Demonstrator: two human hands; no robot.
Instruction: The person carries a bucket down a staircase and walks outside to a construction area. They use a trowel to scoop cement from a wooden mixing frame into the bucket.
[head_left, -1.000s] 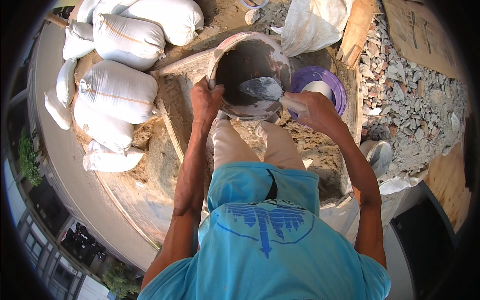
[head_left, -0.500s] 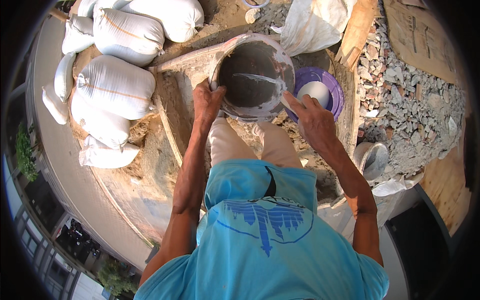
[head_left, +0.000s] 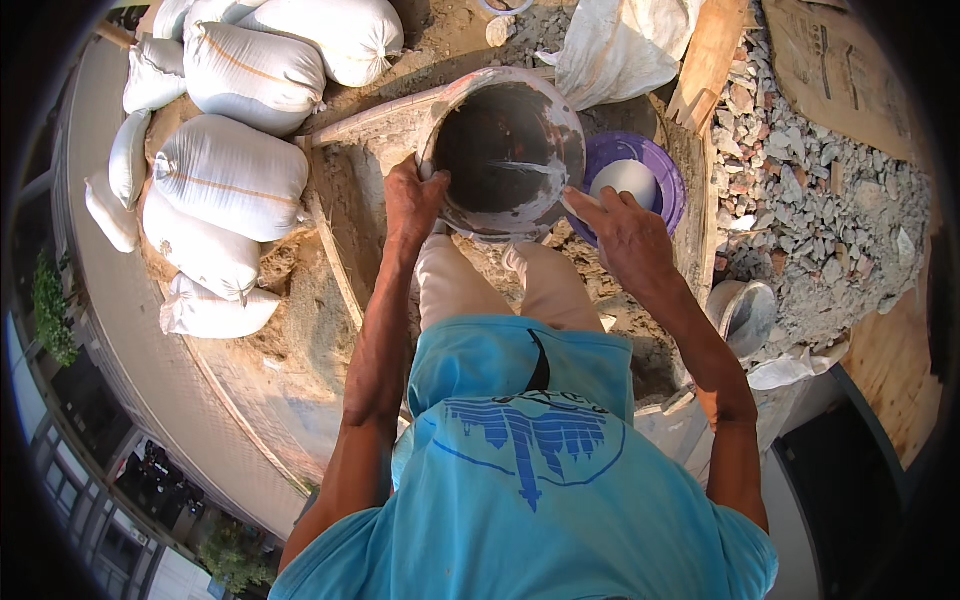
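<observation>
A round bucket [head_left: 502, 225] with a pale, smeared rim stands in front of my legs, its inside dark grey. A thin pale streak shows within it. My left hand [head_left: 412, 198] grips the rim on the left side, thumb over the edge. At the opposite side my right hand [head_left: 628, 232] is closed close to the rim, the index finger stretched toward it. Something pale shows under its fingers, too hidden to name. Just beyond that hand, a white rounded thing [head_left: 626, 181] sits in a purple basin [head_left: 672, 172]; my fingers cover its near edge.
Stuffed white sacks [head_left: 232, 178] are piled at the left. Broken stone and rubble [head_left: 825, 215] spread on the right, near a small grey-stained bucket [head_left: 744, 315]. A crumpled white sack [head_left: 630, 50] and a wooden plank [head_left: 708, 65] lie at the back.
The pale streak inside the bucket has become shorter and fainter. Both hands keep nearly the same places; the whole view has shifted slightly.
</observation>
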